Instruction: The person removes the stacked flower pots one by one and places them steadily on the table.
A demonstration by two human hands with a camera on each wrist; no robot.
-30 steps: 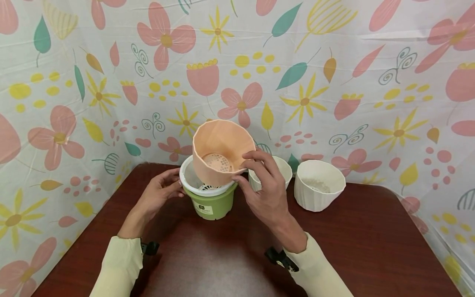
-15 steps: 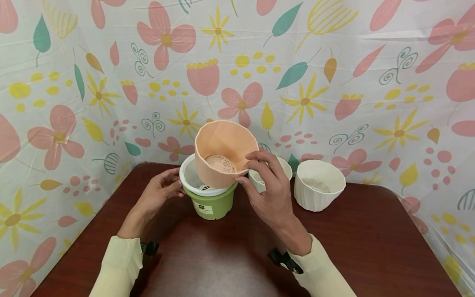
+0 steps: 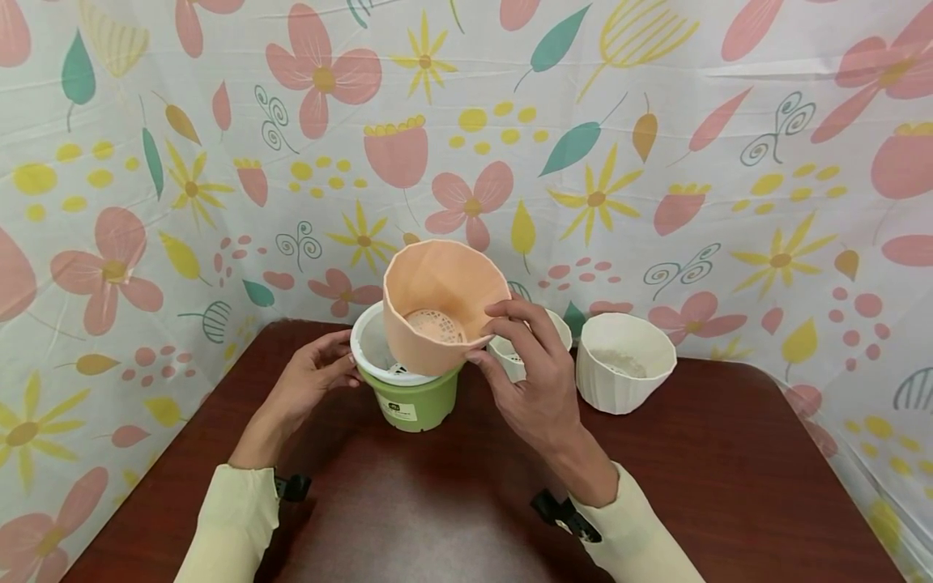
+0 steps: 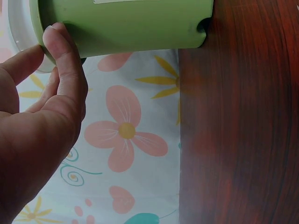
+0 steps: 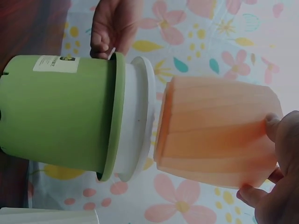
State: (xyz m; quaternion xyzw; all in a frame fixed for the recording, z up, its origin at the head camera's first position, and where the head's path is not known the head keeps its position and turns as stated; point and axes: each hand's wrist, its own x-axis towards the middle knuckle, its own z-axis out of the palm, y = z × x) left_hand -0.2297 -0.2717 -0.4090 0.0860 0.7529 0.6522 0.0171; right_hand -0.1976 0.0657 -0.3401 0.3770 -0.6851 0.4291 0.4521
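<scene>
A peach flowerpot (image 3: 445,283) with a perforated bottom hangs tilted just above the nested pots. My right hand (image 3: 532,372) pinches its rim at the right side, thumb below and fingers over the edge. In the right wrist view a gap shows between the peach pot (image 5: 219,130) and the white pot (image 5: 135,116). That white pot (image 3: 369,340) sits inside a green flowerpot (image 3: 433,398) bearing a pale label. At the left, my left hand (image 3: 309,380) holds the rim of the green pot (image 4: 131,28) between thumb and fingers.
Two more white pots stand to the right: one (image 3: 561,332) partly hidden behind my right hand, and a ribbed one (image 3: 619,385) with whitish material at its bottom. The brown table (image 3: 408,518) meets a flower-printed curtain (image 3: 656,97) at the back.
The peach pot and my right hand have shifted slightly rightward, staying above the nested pots. My left hand keeps its place at the rim.
</scene>
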